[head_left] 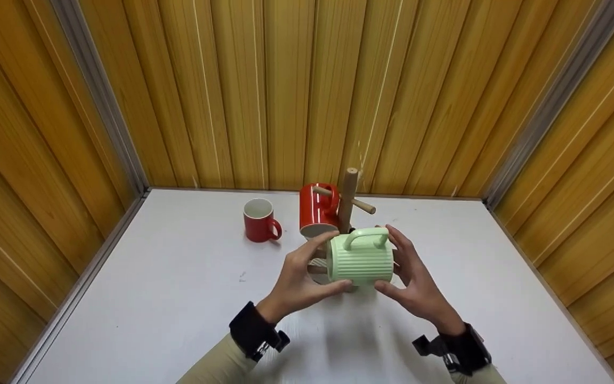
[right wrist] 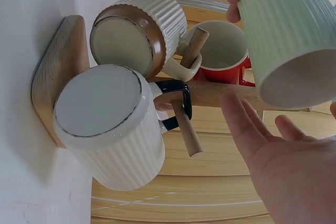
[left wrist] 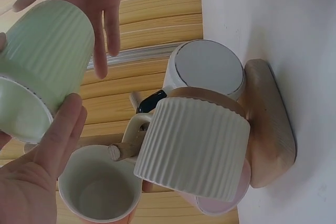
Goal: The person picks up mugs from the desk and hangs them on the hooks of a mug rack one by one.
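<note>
A pale green ribbed mug [head_left: 363, 266] is held on its side above the table, its handle upward and its mouth toward the left. My left hand [head_left: 301, 272] grips it near the rim, thumb in front and fingers behind. Around the base end, my right hand [head_left: 419, 290] has its fingers spread; the left wrist view shows them extended and apart from the mug. Beyond the hands stands a wooden mug rack [head_left: 348, 197]. On its pegs hang a red mug [head_left: 315, 208], a cream ribbed mug [left wrist: 194, 145] and a white ribbed mug with a black handle [right wrist: 118, 129].
Another red mug [head_left: 259, 226] stands upright on the white table [head_left: 190, 277], left of the rack. Low at the rack, part of a pink mug [left wrist: 226, 198] shows behind the cream one. Wood-patterned walls [head_left: 285, 96] enclose the table's back and sides.
</note>
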A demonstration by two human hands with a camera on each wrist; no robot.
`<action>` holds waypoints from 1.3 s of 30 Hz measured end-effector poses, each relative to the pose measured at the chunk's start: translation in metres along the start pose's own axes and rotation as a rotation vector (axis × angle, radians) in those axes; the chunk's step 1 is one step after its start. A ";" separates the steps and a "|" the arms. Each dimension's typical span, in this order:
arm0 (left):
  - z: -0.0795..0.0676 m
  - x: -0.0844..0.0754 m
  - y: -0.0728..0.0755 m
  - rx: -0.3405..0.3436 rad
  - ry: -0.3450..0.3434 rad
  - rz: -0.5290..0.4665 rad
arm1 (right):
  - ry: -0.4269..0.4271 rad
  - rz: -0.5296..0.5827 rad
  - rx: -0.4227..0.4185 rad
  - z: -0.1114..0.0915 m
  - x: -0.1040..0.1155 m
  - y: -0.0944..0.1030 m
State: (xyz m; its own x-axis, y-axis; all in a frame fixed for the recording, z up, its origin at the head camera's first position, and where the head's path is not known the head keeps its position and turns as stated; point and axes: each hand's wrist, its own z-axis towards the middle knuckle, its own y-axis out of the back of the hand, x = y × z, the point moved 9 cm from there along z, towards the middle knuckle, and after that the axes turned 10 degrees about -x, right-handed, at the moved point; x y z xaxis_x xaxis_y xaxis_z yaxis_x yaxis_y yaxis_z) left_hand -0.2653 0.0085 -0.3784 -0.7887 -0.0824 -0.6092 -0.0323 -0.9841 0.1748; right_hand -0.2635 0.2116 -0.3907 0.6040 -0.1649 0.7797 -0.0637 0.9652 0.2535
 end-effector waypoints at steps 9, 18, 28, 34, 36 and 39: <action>0.003 0.005 0.001 -0.023 0.046 0.037 | 0.030 0.050 -0.073 0.004 0.006 -0.002; 0.006 0.002 0.001 -0.004 0.066 -0.003 | -0.018 0.047 -0.125 0.012 -0.001 0.002; 0.004 0.004 0.003 0.002 0.057 -0.006 | -0.032 0.030 -0.125 0.019 -0.010 0.002; 0.002 0.009 0.005 -0.013 0.091 0.003 | -0.066 0.050 -0.100 0.024 -0.019 -0.001; 0.000 0.011 0.005 -0.024 0.106 -0.007 | -0.070 0.050 -0.091 0.026 -0.021 -0.001; -0.001 0.013 0.005 -0.051 0.122 -0.004 | -0.070 0.045 -0.080 0.029 -0.023 -0.002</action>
State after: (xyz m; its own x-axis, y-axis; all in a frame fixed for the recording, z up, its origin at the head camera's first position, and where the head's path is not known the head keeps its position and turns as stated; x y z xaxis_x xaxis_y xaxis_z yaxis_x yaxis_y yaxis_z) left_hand -0.2749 0.0023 -0.3865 -0.7078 -0.0936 -0.7002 -0.0017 -0.9910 0.1342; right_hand -0.3008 0.2076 -0.3926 0.5446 -0.1320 0.8282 -0.0247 0.9846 0.1731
